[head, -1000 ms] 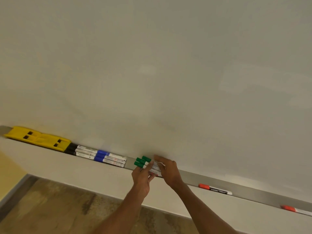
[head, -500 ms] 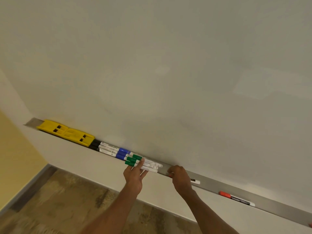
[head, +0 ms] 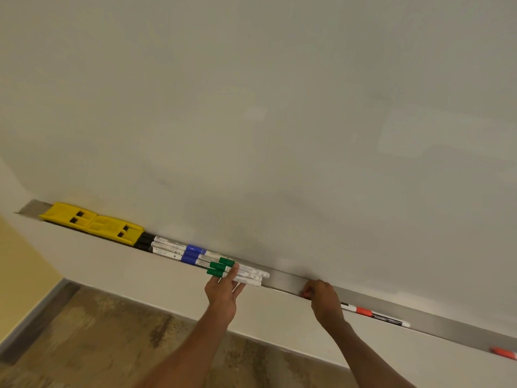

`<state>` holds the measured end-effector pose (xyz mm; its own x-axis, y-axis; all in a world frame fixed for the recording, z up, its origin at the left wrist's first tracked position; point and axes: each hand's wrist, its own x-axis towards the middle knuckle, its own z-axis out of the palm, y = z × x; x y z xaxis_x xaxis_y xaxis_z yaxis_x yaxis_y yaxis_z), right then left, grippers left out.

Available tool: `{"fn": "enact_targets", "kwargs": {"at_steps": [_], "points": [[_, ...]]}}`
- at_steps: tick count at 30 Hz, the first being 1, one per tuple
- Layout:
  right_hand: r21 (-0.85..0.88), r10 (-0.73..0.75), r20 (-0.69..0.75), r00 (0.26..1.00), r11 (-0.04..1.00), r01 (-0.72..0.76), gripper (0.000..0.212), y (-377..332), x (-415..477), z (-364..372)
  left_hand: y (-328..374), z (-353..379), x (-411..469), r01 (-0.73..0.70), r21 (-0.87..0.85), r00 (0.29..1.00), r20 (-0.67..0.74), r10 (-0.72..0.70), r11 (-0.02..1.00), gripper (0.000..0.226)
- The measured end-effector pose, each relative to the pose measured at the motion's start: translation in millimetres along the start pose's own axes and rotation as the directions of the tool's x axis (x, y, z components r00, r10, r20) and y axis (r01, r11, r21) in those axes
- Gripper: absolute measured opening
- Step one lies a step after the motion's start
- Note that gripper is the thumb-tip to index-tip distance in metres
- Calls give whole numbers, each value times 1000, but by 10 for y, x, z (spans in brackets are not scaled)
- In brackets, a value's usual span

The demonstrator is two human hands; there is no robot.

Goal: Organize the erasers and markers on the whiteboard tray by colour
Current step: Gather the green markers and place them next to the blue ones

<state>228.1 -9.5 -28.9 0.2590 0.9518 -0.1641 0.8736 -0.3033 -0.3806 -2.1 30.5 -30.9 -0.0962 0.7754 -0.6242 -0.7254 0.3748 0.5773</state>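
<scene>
Below a blank whiteboard [head: 279,121], on a long metal tray [head: 282,276] slanting down toward the right: three green-capped markers [head: 246,273] side by side near the middle, caps pointing left, white barrels right. Over them from the front, left hand [head: 223,291], fingers straight and laid across the barrels just behind the caps, pressing rather than curling round. Just left of the green caps, blue-capped markers [head: 193,252] in a tight bundle; next, black-capped markers [head: 145,241], their barrels reaching the blue caps; then two yellow erasers [head: 92,224] end to end, close to the tray's left end. Right of the green set, a bare strip of tray, then right hand [head: 321,299], fingers curled round a red marker [head: 344,304], with only a sliver of red at the fingertips and a white-and-black tail past the wrist on show. Just beside that tail, the cap of a second red marker [head: 380,317] lying in the tray. Well apart, at the frame's right edge, a third red cap [head: 503,353], barrel cut off. Beneath the tray, pale wall [head: 126,273]; lower left, mottled brown floor [head: 98,345] and a yellow wall [head: 16,275].
</scene>
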Motion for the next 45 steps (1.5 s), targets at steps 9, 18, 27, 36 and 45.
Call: {"fn": "enact_targets", "kwargs": {"at_steps": [9,18,27,36,45], "points": [[467,-29,-153,988,879,98,14,-259,-34,-25,-154,209,-42,35,-13,999,38,-34,999,43],[933,-45,257,965,272,-235,24,-651,-97,53,-184,258,-73,31,-31,997,71,-29,999,45],[971,8,236,972,17,-236,18,-752,-111,80,-205,241,-32,51,-21,991,127,-48,998,50],[985,83,172,982,20,-174,13,-733,-57,177,-119,247,40,36,30,992,119,-39,999,56],[978,163,198,967,36,-206,23,-601,-33,181,117,115,157,-461,449,884,161,438,766,27]]}}
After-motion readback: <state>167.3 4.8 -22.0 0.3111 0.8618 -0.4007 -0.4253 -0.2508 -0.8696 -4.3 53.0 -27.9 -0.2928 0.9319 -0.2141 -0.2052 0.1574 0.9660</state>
